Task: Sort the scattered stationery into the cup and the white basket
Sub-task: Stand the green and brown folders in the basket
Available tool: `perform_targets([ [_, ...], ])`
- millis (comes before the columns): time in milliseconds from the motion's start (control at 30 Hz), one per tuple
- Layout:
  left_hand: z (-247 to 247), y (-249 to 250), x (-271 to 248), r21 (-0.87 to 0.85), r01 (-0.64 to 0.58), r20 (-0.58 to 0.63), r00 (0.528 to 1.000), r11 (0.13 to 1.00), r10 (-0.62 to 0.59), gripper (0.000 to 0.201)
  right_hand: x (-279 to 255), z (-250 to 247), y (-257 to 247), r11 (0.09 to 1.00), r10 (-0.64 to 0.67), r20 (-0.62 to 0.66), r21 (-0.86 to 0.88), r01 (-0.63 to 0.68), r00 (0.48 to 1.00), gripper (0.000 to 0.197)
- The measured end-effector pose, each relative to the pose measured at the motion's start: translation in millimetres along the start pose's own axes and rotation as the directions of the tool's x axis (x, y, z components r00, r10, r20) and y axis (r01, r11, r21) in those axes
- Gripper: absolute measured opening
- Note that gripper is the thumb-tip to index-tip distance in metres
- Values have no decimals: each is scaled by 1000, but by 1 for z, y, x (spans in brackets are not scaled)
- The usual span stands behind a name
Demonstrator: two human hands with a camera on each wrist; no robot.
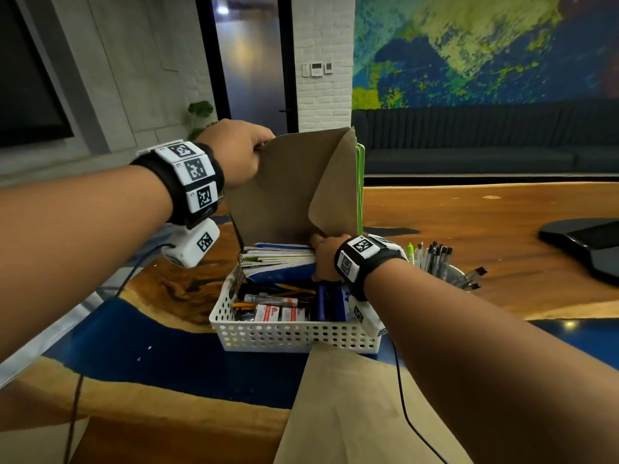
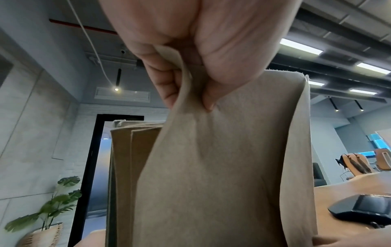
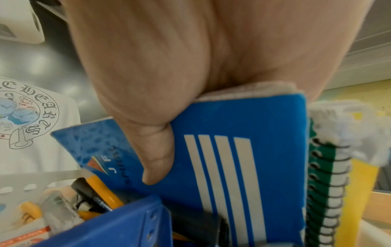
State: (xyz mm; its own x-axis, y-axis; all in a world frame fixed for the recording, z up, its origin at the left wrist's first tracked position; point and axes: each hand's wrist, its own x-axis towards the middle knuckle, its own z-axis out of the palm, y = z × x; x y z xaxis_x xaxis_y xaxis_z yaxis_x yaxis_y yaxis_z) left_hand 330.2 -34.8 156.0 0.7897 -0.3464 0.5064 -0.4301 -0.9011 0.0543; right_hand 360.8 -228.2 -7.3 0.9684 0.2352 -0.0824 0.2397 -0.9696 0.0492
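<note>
The white basket [image 1: 294, 338] sits mid-table, holding pens, small boxes and a stack of notebooks [image 1: 278, 259]. A brown envelope [image 1: 291, 185] stands upright at its far end, its top edge pinched by my left hand [image 1: 259, 147]. The left wrist view shows the thumb and fingers of this hand [image 2: 190, 93] pinching the envelope [image 2: 211, 167], with more brown sheets [image 2: 127, 167] behind it. My right hand [image 1: 318, 251] grips the notebooks' right end. In the right wrist view its thumb [image 3: 158, 150] lies across the blue striped notebook [image 3: 232, 150]. The cup [image 1: 452, 272] with several pens stands right of the basket.
A second brown envelope [image 1: 351, 413] lies flat on the table in front of the basket. Green folders [image 1: 360, 182] stand behind the upright envelope. A black device [image 1: 586, 246] sits at the far right. Cables trail from both wrists across the table.
</note>
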Motion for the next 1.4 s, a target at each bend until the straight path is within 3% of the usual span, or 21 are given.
perform_targets([
  [167, 9, 3, 13, 97, -45, 120, 992, 994, 33, 39, 3, -2, 1, 999, -28, 35, -17, 28, 999, 72],
  [267, 15, -2, 21, 131, 2, 143, 990, 991, -20, 23, 7, -2, 1, 1000, -22, 56, -19, 23, 998, 70],
  [367, 25, -7, 26, 163, 119, 83, 988, 979, -134, 8, 8, 0, 2, 999, -23, 37, -24, 24, 999, 70],
  [500, 45, -7, 27, 279, 165, 16, 984, 946, -177, 29, 10, 0, 3, 1000, -14, 44, -26, 15, 999, 61],
  [700, 45, 10, 13, 323, 197, -55, 980, 926, -189, 35, 4, -5, 2, 1000, -27, 58, -7, 28, 998, 64],
  [767, 37, 19, -5, 254, 228, -171, 967, 940, -188, 52, 3, -8, 2, 999, -39, 34, -15, 40, 999, 65],
  [833, 30, 32, -37, 89, 273, -357, 907, 958, -225, 67, 4, -10, 2, 998, -63, 43, -12, 63, 997, 66],
  [900, 27, 46, -80, -162, 214, -430, 863, 963, -264, 59, 7, -11, 0, 997, -74, 64, -11, 75, 995, 63],
  [933, 29, 53, -104, -307, 202, -336, 892, 930, -304, 47, 6, -11, 0, 997, -72, 74, -24, 74, 995, 61],
  [967, 32, 59, -127, -419, 250, -129, 935, 873, -330, 36, 7, -13, 0, 996, -71, 87, -39, 75, 994, 60],
  [1000, 40, 63, -150, -445, 359, 170, 933, 821, -316, 29, 8, -14, 1, 996, -68, 101, -57, 74, 993, 59],
  [1033, 51, 67, -171, -401, 475, 463, 843, 783, -274, 28, 8, -14, 1, 995, -62, 115, -66, 70, 991, 59],
  [1067, 64, 70, -190, -328, 569, 677, 698, 754, -232, 36, 8, -13, 1, 994, -59, 117, -85, 69, 991, 58],
  [1100, 77, 74, -206, -269, 637, 796, 569, 722, -207, 48, 8, -12, 1, 992, -65, 95, -99, 75, 993, 62],
  [1133, 91, 76, -219, -228, 677, 843, 496, 699, -206, 61, 9, -10, 0, 990, -73, 64, -112, 80, 995, 67],
  [1167, 103, 78, -230, -199, 691, 855, 470, 695, -222, 72, 8, -10, -1, 989, -82, 20, -120, 84, 996, 73],
  [1233, 121, 86, -244, -146, 664, 831, 484, 734, -273, 79, 2, -8, -1, 990, -89, -49, -116, 83, 995, 84],
  [1300, 129, 92, -252, -114, 627, 789, 529, 770, -314, 54, -12, -13, -3, 995, -68, -66, -81, 63, 995, 86],
  [1400, 129, 98, -260, -90, 613, 781, 532, 785, -326, 26, -33, -18, -5, 993, 8, 63, 114, -15, 998, 75],
])
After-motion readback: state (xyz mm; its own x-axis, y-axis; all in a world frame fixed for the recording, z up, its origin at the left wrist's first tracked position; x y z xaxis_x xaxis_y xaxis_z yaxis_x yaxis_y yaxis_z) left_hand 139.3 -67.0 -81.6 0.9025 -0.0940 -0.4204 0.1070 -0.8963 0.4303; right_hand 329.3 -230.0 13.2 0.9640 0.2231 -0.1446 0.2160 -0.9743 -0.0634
